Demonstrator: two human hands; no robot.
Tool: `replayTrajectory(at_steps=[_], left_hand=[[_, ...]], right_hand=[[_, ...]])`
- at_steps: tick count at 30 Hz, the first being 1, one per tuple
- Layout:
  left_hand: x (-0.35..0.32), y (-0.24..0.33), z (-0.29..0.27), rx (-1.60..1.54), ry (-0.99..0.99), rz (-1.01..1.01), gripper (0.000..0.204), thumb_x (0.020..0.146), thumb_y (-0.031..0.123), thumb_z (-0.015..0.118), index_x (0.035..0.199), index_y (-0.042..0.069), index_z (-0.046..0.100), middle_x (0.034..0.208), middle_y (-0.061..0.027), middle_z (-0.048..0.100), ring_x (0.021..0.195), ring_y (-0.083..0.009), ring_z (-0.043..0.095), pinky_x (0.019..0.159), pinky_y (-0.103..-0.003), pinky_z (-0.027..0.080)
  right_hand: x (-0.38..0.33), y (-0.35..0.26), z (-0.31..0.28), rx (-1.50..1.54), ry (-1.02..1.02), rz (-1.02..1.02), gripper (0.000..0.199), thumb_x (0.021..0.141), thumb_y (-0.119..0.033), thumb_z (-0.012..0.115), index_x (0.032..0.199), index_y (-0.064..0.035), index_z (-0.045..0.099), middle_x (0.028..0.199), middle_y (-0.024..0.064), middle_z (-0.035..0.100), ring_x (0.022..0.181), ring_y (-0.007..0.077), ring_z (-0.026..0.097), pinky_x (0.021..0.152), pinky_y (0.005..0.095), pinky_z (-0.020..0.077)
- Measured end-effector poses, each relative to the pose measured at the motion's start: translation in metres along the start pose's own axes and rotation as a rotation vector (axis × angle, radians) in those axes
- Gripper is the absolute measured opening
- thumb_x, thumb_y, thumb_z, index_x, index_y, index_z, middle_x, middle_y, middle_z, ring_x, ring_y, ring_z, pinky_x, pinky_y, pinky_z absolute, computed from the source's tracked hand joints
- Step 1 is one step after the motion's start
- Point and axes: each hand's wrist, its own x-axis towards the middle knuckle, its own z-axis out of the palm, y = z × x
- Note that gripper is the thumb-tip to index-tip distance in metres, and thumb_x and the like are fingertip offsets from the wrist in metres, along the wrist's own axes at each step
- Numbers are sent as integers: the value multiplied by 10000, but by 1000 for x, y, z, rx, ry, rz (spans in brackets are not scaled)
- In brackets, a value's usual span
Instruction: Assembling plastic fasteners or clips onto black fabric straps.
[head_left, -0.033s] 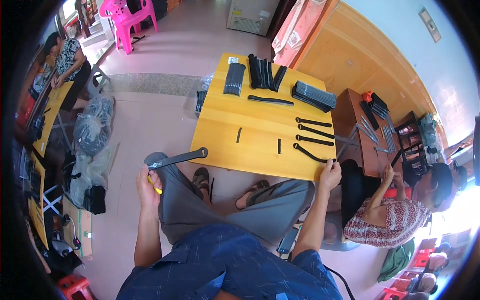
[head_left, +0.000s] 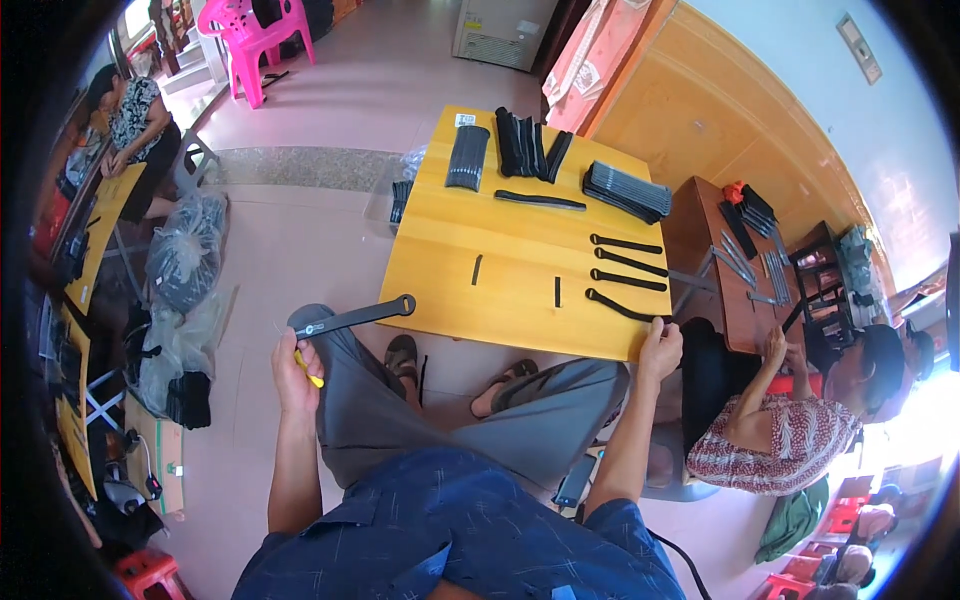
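Observation:
My left hand point(head_left: 297, 378) is closed left of the table, around something with a yellow handle point(head_left: 315, 381); its working end cannot be made out. A black strap point(head_left: 355, 317) with a slotted round end reaches from this hand across my knee to the table's near left corner. At the near right corner, my right hand point(head_left: 660, 350) pinches the tail of another black strap point(head_left: 618, 304), which lies on the yellow table point(head_left: 520, 335). Above that strap rest several similar slotted straps point(head_left: 630, 283), roughly parallel. Two short black marks or strips point(head_left: 558, 292) show near the table's middle.
Bundles of black straps point(head_left: 525, 145) and a grey-black stack point(head_left: 627, 190) occupy the table's far side. To the right, a person point(head_left: 775, 430) sits at a brown table point(head_left: 745, 285). Plastic bags point(head_left: 188, 255) lie on the floor at left, near another seated person point(head_left: 135, 125).

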Motion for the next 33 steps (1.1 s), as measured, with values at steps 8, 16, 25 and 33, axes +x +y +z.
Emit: replayTrajectory(at_steps=[8, 16, 25, 33], left_hand=[[-1, -7, 13, 53, -40, -49, 356, 1076, 401, 527, 836, 138, 529, 619, 38, 463, 477, -81, 407, 439, -260, 336], [-9, -9, 33, 82, -42, -66, 339, 1084, 369, 523, 844, 130, 506, 616, 27, 457, 460, -87, 405, 427, -256, 330], [-19, -27, 62, 216, -197, -155, 323, 1062, 331, 558, 836, 101, 534, 641, 20, 488, 500, -76, 446, 430, -250, 335], [-9, -44, 104, 284, -397, -149, 333, 1067, 319, 540, 825, 91, 554, 648, 38, 477, 503, -59, 416, 438, -242, 333]], right_hand=[[-19, -30, 9, 196, -57, -483, 416, 926, -171, 691, 1288, 13, 601, 1259, 255, 611, 1196, 435, 568, 1049, 500, 445], [-36, -49, 24, 150, -191, -568, 374, 944, -224, 691, 1253, -17, 664, 1302, 248, 617, 1215, 417, 586, 1043, 490, 465], [-67, -93, 14, 383, -224, -544, 418, 1043, -194, 565, 1390, 36, 540, 1374, 231, 594, 1313, 400, 537, 1122, 457, 402], [-153, -226, -27, 656, -662, -994, 405, 924, -150, 709, 1309, -55, 627, 1245, 184, 683, 1165, 390, 640, 1018, 466, 490]])
